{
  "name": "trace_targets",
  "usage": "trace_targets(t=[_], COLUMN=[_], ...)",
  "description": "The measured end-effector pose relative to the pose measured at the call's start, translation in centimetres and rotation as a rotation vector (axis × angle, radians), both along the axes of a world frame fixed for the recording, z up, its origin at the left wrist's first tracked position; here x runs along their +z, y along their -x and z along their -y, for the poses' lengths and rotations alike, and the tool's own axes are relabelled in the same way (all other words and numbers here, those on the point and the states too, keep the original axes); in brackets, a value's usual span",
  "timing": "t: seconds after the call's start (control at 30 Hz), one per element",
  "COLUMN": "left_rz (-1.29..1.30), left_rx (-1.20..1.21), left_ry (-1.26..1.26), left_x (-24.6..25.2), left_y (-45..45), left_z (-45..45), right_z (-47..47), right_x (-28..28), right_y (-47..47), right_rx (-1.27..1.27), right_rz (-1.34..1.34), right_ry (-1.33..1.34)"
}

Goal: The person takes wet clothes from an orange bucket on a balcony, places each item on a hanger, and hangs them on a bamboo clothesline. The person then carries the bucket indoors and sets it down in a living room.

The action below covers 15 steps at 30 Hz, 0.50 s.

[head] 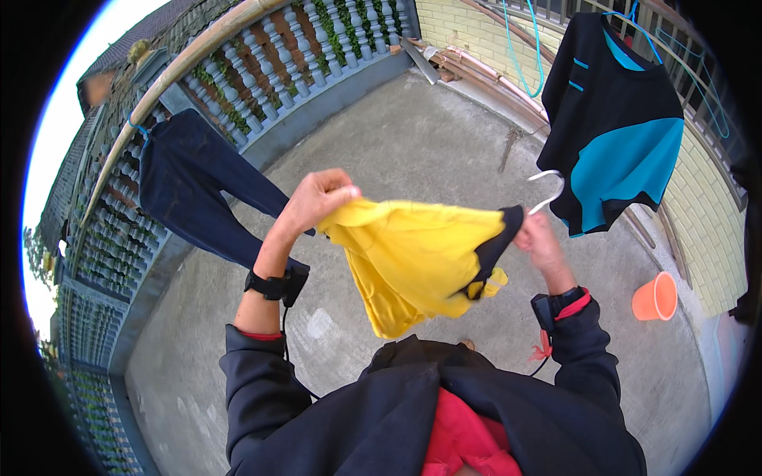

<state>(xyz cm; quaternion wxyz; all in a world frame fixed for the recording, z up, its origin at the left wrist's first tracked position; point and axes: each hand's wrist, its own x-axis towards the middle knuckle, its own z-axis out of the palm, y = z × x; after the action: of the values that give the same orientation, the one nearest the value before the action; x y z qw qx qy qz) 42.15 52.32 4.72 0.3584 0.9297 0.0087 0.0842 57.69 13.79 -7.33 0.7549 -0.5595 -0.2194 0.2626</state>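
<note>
A yellow garment with black trim (411,250) is stretched sideways in the air in front of my body. My left hand (321,196) pinches its left end between thumb and fingers. At the black-trimmed end, my right hand (539,241) is closed and blurred by motion. The pale hook of a clothes hanger (559,187) sticks up just above that hand; the rest of the hanger is hidden. Whether the fingers grip the hanger, the cloth or both is unclear. Part of the garment hangs down in loose folds.
Dark blue trousers (190,184) hang from a bamboo pole (161,80) on the left. A black and turquoise shirt (613,119) hangs on a blue hanger (640,27) at right. An orange bucket (655,297) stands on the concrete floor (381,143). Planks and pipes (482,74) lie along the brick wall.
</note>
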Motion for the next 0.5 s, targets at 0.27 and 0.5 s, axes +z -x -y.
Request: trace_targets(t=[0.27,0.5], left_rz=[-0.067,0.328], left_rx=[0.193,-0.036], left_ry=[-0.145,-0.325], left_x=[-1.3,-0.5], left_y=[1.6,0.4], left_z=[-2.1,1.4], right_z=[-1.1,-6.0], right_x=[1.2,3.2], right_y=[-1.6,0.0], right_rx=[-0.121,0.083], right_rz=[0.024,0.124], right_ry=[-0.022,0.064])
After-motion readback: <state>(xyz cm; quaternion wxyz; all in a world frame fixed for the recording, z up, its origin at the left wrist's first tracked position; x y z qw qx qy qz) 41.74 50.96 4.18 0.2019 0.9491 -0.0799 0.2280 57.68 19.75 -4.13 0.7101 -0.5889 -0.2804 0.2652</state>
